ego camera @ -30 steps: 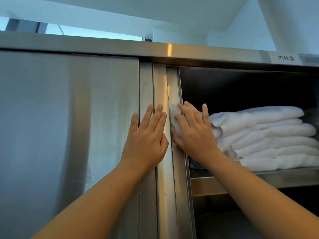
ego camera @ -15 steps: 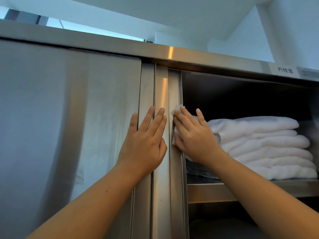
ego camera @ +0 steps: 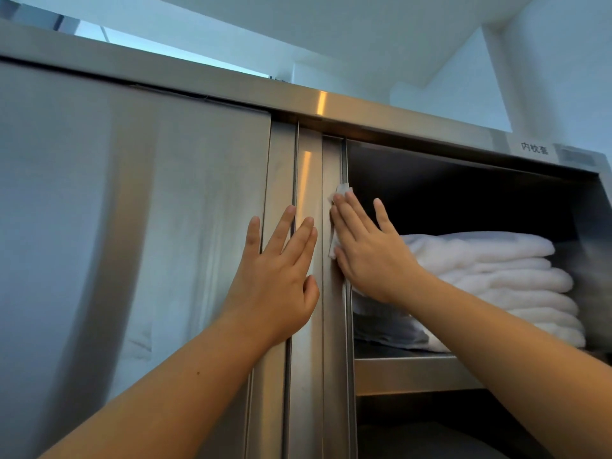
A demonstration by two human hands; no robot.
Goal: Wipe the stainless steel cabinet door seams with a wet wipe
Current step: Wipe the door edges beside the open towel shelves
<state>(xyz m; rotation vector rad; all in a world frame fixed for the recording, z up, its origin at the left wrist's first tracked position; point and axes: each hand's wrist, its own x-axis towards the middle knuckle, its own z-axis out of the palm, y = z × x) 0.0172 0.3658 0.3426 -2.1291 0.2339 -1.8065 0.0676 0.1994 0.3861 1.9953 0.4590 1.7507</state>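
A stainless steel sliding cabinet door (ego camera: 132, 226) fills the left; its vertical edge strips and seams (ego camera: 309, 359) run down the middle. My left hand (ego camera: 281, 279) lies flat with straight fingers across the door edge and seam. My right hand (ego camera: 367, 250) presses a white wet wipe (ego camera: 339, 190) flat against the rightmost strip beside the open compartment. Only the wipe's top corner and left edge show past the fingers.
The open compartment on the right holds a stack of folded white towels (ego camera: 496, 276) on a steel shelf (ego camera: 414, 372). A top rail (ego camera: 397, 117) with a small label (ego camera: 534, 148) caps the cabinet. A darker lower compartment lies under the shelf.
My right hand has slid the wipe upward along the right strip. My left hand stays flat on the door edge, and the view has tilted up a little.
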